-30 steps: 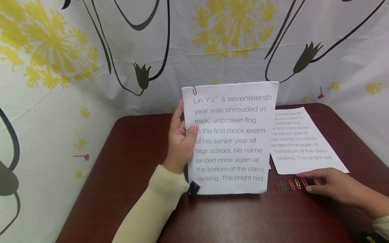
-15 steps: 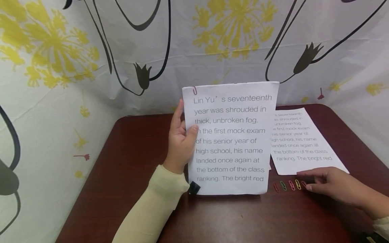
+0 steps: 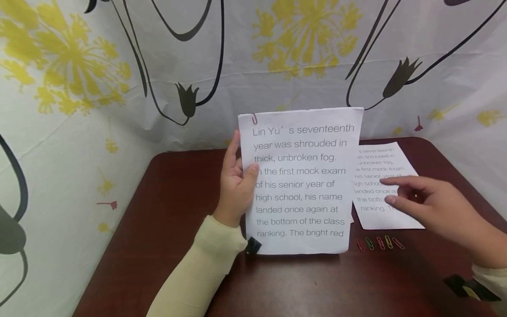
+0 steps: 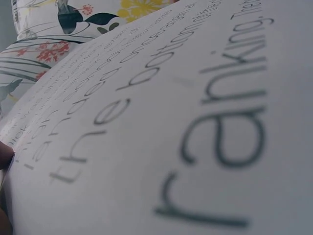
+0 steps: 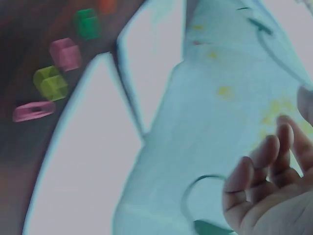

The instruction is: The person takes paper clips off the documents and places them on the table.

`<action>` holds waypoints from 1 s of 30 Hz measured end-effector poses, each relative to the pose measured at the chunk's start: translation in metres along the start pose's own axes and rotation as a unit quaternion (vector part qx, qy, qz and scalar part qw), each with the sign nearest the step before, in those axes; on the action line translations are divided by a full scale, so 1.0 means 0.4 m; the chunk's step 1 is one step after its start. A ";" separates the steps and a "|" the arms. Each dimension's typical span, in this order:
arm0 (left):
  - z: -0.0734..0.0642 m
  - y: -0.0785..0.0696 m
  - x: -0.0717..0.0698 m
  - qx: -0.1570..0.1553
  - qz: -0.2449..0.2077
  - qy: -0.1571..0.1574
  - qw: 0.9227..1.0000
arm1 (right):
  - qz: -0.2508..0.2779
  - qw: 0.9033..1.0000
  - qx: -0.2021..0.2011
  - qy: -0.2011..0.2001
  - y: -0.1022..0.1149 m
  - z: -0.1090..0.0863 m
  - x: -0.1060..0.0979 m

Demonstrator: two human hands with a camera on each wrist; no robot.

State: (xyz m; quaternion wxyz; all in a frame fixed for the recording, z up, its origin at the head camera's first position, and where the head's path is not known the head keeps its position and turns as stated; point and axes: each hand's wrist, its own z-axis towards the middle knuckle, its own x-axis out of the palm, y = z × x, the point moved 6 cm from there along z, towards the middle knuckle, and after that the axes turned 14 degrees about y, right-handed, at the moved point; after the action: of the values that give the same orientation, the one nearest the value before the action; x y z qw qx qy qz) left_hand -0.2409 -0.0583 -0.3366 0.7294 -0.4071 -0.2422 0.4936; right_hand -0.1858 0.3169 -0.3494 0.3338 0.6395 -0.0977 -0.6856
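Note:
In the head view my left hand (image 3: 237, 189) holds a printed stack of paper (image 3: 299, 185) upright by its left edge, thumb in front and fingers behind. A red paper clip (image 3: 254, 119) sits on the stack's top left corner. My right hand (image 3: 439, 202) hovers over a second printed sheet (image 3: 380, 218), thumb and index finger apart with nothing between them. Below that sheet several loose paper clips lie in a row on the table, among them a green clip (image 3: 370, 243), a yellow clip (image 3: 388, 241) and a slanted pink clip (image 3: 398, 243) at the right end.
The dark red-brown table (image 3: 178, 264) stands against a white cloth (image 3: 158, 66) with yellow and dark flower prints. A black strap (image 3: 459, 286) is at the right wrist. The standing stack hides the left part of the second sheet.
My right hand has left the pink clip at the row's end and risen up over the second sheet. That clip now lies slanted. The left hand and the stack stay put.

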 end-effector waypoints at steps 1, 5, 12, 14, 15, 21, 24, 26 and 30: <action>0.000 -0.001 0.001 0.002 -0.001 0.000 1.000 | 0.011 1.000 -0.009 -0.018 0.020 0.004 -0.011; 0.001 -0.001 0.001 0.006 -0.002 0.000 1.000 | 0.052 0.994 -0.045 -0.081 0.102 0.021 -0.044; 0.000 0.000 0.000 0.004 0.004 0.000 1.000 | 0.057 0.979 -0.150 -0.128 0.240 0.049 -0.065; 0.000 0.000 0.000 0.004 0.003 0.001 1.000 | 0.057 0.974 -0.175 -0.132 0.266 0.055 -0.063; 0.000 -0.001 0.001 0.005 0.004 0.002 1.000 | 0.065 0.971 -0.187 -0.134 0.276 0.059 -0.061; 0.001 -0.002 0.005 0.001 0.003 0.003 1.000 | 0.060 0.960 -0.226 -0.150 0.336 0.085 -0.065; 0.001 0.000 0.006 -0.004 0.004 0.003 1.000 | 0.037 0.957 -0.242 -0.153 0.373 0.103 -0.069; -0.001 0.002 0.007 -0.009 0.006 0.004 1.000 | 0.024 0.956 -0.253 -0.144 0.399 0.117 -0.070; -0.002 0.006 0.008 -0.013 0.006 0.005 1.000 | 0.021 0.949 -0.283 -0.134 0.445 0.144 -0.065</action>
State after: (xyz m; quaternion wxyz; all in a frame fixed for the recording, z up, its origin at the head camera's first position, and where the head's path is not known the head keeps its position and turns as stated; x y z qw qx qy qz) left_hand -0.2401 -0.0554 -0.3391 0.7225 -0.4205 -0.2422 0.4925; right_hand -0.1818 0.1800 -0.2192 0.4989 0.4186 0.0435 -0.7576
